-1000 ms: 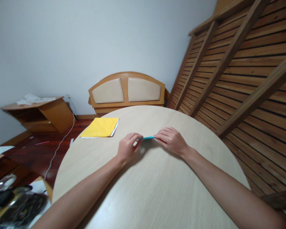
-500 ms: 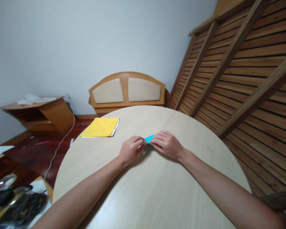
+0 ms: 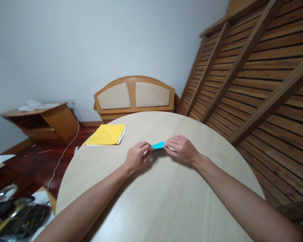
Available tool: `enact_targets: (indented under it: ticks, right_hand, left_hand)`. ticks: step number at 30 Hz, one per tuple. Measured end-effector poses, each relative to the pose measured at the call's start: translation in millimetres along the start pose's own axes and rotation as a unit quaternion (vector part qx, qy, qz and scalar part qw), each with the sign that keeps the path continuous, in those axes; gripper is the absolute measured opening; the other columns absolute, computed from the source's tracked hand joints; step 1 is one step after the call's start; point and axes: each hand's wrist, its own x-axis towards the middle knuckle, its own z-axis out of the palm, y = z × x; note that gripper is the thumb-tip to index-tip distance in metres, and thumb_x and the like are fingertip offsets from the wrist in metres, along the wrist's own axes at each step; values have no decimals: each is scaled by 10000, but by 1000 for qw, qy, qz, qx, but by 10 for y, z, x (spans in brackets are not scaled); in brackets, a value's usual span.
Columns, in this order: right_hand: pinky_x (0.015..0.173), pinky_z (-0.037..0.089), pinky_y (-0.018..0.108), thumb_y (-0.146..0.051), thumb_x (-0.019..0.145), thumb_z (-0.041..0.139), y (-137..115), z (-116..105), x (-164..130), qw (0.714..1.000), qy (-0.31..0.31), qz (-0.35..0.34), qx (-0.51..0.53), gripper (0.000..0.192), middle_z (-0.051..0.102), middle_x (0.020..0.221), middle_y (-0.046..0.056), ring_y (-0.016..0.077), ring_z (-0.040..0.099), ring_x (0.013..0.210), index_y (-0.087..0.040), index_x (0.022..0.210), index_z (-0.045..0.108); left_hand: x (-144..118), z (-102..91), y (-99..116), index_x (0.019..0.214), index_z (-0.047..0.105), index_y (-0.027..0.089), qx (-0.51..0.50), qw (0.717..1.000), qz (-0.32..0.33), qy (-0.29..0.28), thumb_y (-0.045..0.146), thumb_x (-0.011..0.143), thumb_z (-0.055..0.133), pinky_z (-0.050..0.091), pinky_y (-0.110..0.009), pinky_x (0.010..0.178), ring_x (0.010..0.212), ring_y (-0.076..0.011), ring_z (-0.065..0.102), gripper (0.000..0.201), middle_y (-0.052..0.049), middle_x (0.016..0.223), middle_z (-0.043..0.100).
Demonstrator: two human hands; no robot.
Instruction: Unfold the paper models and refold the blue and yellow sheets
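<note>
A small piece of bright blue paper (image 3: 158, 145), which looks folded, is held a little above the round table (image 3: 166, 201). My left hand (image 3: 138, 156) pinches its left end between thumb and fingers. At the other end, my right hand (image 3: 181, 149) has closed its fingertips on the paper. The fingers hide both ends. A stack of yellow paper (image 3: 106, 134) with white sheets under it lies on the table, beyond my left hand.
Behind the table stands a wooden headboard (image 3: 134, 95) with pale panels. Wooden slats (image 3: 242, 101) lean along the right side. To the left are a low cabinet (image 3: 58, 122), a white cable (image 3: 63, 154) on the floor, and a clutter of dark items (image 3: 22, 218).
My hands have drawn slightly apart, the left one to the left and the right one to the right. More of the blue paper shows between them.
</note>
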Motion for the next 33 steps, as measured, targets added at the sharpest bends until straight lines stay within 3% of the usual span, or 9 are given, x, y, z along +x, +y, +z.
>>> enact_targets:
  ticks: [5,8,14,22,33]
  right_hand:
    - [725,426,324,-181,885,591,-35,-13,-17,998,-48,8,41,111,701,787,46,188,615,752,-189,825,683]
    - [719,441,325,-223,852,619,-71,-29,-22,991,-98,25,85,68,687,782,43,191,602,744,-193,830,677]
    - [919,485,378,-300,798,707,-81,-40,-46,971,-166,72,153,354,705,1135,91,241,636,1045,-196,1133,661]
    - [1013,465,420,-408,771,746,-58,2,-104,958,-209,104,168,560,674,1267,103,277,613,1178,-200,1275,620]
    - [945,495,395,-374,786,720,-73,-27,-102,955,-213,129,164,474,721,1165,98,266,661,1066,-204,1226,670]
  left_hand:
    - [-23,39,-102,933,663,208,39,999,-15,-34,119,895,553,562,-319,788,904,-193,683,147,-56,996,726]
    - [-31,44,-130,952,671,219,52,995,-11,-86,127,902,556,567,-300,787,918,-184,697,156,-49,1039,734]
    - [-28,20,-107,971,688,235,66,984,-20,-162,125,899,571,561,-264,783,955,-178,710,177,-38,1104,732]
    - [-36,35,-114,988,676,231,58,979,-36,-192,137,900,571,556,-272,770,948,-183,714,166,-16,1120,733]
    - [-32,-20,-73,1012,671,235,71,975,-33,-206,177,863,576,548,-287,757,900,-199,716,186,-41,1053,737]
